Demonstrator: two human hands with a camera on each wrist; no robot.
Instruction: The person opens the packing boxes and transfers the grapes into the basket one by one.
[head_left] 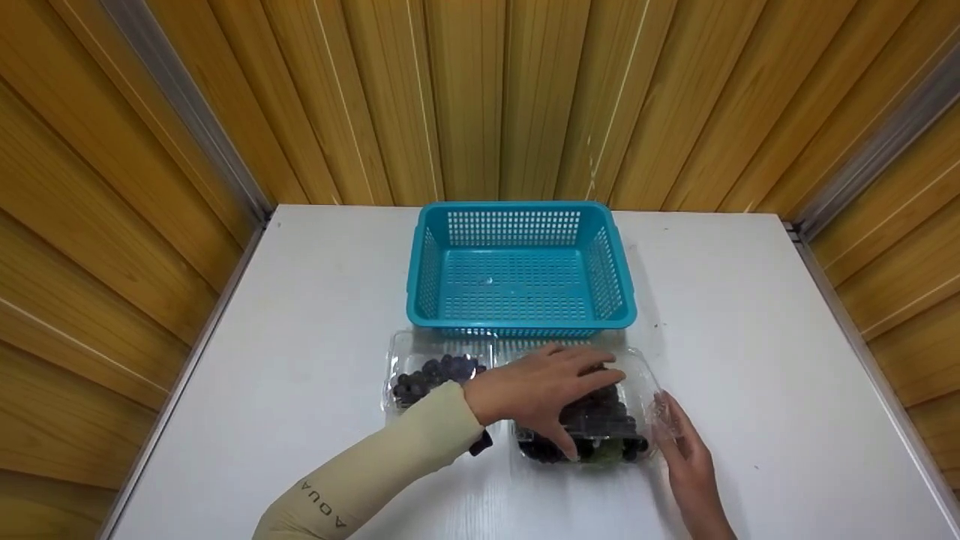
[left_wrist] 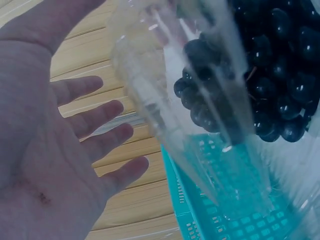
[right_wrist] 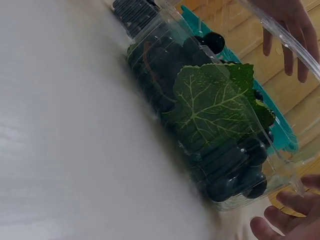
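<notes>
A clear plastic clamshell box (head_left: 634, 409) of dark grapes (right_wrist: 235, 172) stands right of centre, with a green leaf (right_wrist: 210, 105) against its near wall. Its transparent lid (left_wrist: 145, 90) stands raised. Over this box my left hand (head_left: 544, 386) is spread, palm down, its fingers straight (left_wrist: 120, 172) beside the lid and gripping nothing. At the box's right side is my right hand (head_left: 686, 461); its loosely extended fingers (right_wrist: 280, 215) touch or nearly touch the plastic corner. Left of it a second clear box (head_left: 391, 367) holds more dark grapes (head_left: 431, 379), partly hidden by my left forearm.
A blue-green plastic basket (head_left: 521, 324) with perforated walls stands directly behind the two boxes on the white table (head_left: 322, 315). Wood-look panels (head_left: 465, 97) rise behind the table and on both sides.
</notes>
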